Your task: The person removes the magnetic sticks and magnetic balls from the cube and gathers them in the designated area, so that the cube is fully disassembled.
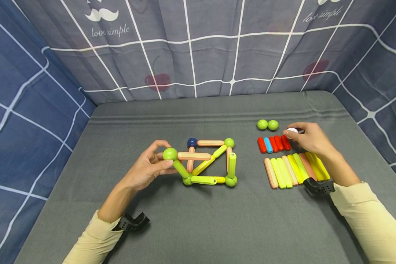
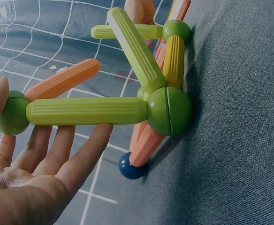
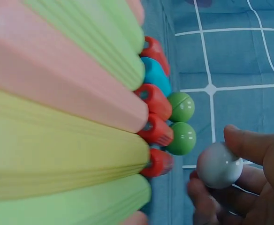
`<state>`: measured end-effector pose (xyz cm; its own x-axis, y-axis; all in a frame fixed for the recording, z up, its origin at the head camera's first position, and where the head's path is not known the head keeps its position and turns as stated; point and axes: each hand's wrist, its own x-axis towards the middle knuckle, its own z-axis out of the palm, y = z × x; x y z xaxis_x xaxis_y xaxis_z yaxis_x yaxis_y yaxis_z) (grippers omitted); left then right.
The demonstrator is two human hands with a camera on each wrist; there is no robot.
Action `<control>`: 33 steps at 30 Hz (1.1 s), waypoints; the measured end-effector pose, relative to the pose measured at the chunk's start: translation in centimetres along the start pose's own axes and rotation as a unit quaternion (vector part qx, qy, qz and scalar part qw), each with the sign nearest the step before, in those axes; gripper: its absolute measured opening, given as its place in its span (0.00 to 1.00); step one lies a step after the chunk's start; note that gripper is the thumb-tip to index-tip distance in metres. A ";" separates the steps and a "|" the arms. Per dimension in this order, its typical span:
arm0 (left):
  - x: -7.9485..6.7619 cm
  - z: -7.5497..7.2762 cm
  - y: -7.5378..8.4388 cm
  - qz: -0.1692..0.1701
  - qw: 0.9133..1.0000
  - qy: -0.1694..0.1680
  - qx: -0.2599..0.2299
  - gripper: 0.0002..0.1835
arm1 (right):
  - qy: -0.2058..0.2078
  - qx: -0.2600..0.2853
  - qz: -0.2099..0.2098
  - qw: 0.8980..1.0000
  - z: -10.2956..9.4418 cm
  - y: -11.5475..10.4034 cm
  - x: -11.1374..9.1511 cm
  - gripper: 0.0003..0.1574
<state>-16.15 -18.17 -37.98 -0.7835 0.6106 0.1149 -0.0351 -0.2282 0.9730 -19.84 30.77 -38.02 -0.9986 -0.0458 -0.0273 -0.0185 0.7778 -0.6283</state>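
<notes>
My left hand [image 1: 146, 167] holds the raised green ball [image 1: 170, 154] at the near left corner of a frame built of sticks and balls. From that ball a green stick [image 2: 85, 111] runs down to another green ball [image 2: 170, 111], and an orange stick [image 1: 194, 156] juts out to the right. The frame's base has a dark blue ball [image 1: 192, 142], green balls and a yellow diagonal [image 1: 202, 166]. One more green stick [image 1: 232, 165] rises from the near right ball [image 1: 231, 181]. Over at the right, my right hand [image 1: 309, 138] pinches a white ball [image 3: 219, 165] between thumb and fingers.
Two loose green balls [image 1: 267, 124] lie at the back right. In front of them is a row of short red pieces [image 1: 278, 143] with one blue piece [image 1: 268, 145]. Nearer lies a row of longer sticks [image 1: 288, 170], partly under the right wrist. Checked cloth [image 1: 211, 62] walls the grey table [image 1: 191, 223].
</notes>
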 end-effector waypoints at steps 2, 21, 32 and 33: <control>0.0 0.0 0.0 0.000 1.000 0.001 0.000 0.18 | 0.017 -0.007 -0.007 1.000 -0.2 -0.1 0.3 0.29; -0.1 0.0 0.0 0.001 1.000 -0.002 0.002 0.19 | -0.039 0.032 0.082 0.995 0.0 0.6 5.6 0.32; -0.1 0.0 0.0 0.002 1.000 -0.002 0.003 0.19 | -0.048 0.021 0.076 0.996 -0.2 0.0 4.8 0.34; -0.1 0.0 -0.1 0.003 1.000 -0.002 0.003 0.19 | -0.044 0.021 0.076 0.996 -0.2 -0.2 4.5 0.35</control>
<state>-16.08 -18.20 -38.05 -0.7808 0.6129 0.1215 -0.0273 -0.2278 0.9733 -24.39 30.55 -37.84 -0.9813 0.0150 -0.1919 0.1373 0.7537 -0.6428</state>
